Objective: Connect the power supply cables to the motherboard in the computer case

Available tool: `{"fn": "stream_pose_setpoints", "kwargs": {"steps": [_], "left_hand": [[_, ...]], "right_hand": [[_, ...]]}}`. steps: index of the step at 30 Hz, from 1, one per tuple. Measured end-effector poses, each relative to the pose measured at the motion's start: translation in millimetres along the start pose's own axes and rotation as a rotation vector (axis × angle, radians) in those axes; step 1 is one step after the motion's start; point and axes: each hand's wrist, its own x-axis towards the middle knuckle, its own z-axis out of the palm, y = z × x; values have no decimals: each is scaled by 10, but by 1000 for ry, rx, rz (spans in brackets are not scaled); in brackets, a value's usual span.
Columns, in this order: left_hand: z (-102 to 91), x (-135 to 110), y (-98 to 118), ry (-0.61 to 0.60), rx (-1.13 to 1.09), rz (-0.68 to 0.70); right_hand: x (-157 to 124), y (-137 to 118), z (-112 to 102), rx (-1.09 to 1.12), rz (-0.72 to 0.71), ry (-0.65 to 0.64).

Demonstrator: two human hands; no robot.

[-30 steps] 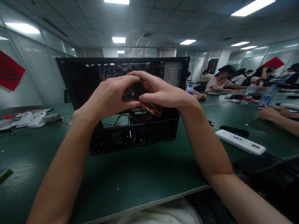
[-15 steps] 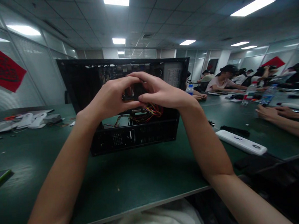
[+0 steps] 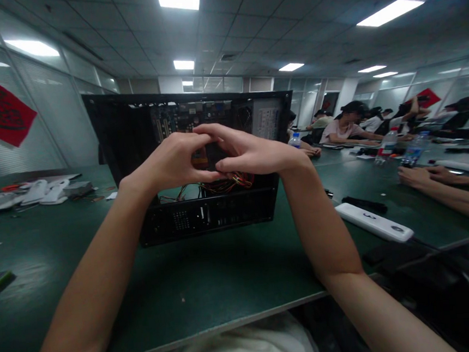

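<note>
An open black computer case (image 3: pixel 238 214) stands on the green table (image 3: pixel 211 287), its inside facing me. In front of it my left hand (image 3: pixel 171 159) and my right hand (image 3: pixel 252 152) curve toward each other, fingertips and thumbs meeting in a ring. Each thumb is apart from its fingers, and nothing held shows in either hand. Through the gap I see dark parts of the case's interior. A bundle of coloured wires (image 3: pixel 235 182) shows just below my hands. The power supply (image 3: pixel 265 119) sits at the upper right, and part of the circuit board (image 3: pixel 166 121) appears above my left hand.
Right of the case lie a white power strip (image 3: pixel 373 221) and a black cable (image 3: pixel 364 204). Plastic bottles (image 3: pixel 388 146) stand farther right, near another person's hands (image 3: pixel 419 175). White parts (image 3: pixel 53 191) lie at the left. More people sit behind.
Both hands have lowered slightly in front of the case, still joined in a ring. The whole view has shifted a little; the case stays in place on the table.
</note>
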Motion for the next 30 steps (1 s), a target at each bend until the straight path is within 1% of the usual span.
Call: {"fn": "stream_pose_setpoints", "kwargs": {"steps": [7, 13, 21, 26, 30], "left_hand": [[13, -24, -26, 25, 92, -16], [-25, -42, -47, 5, 183, -26], [-56, -54, -16, 52, 98, -29], [-68, -42, 8, 64, 120, -27], [-96, -51, 20, 96, 140, -45]], "right_hand": [[-4, -34, -3, -73, -5, -15], [-27, -57, 3, -129, 5, 14], [-50, -105, -7, -119, -14, 33], [-57, -136, -12, -123, -17, 56], [-48, -145, 31, -62, 17, 83]]}}
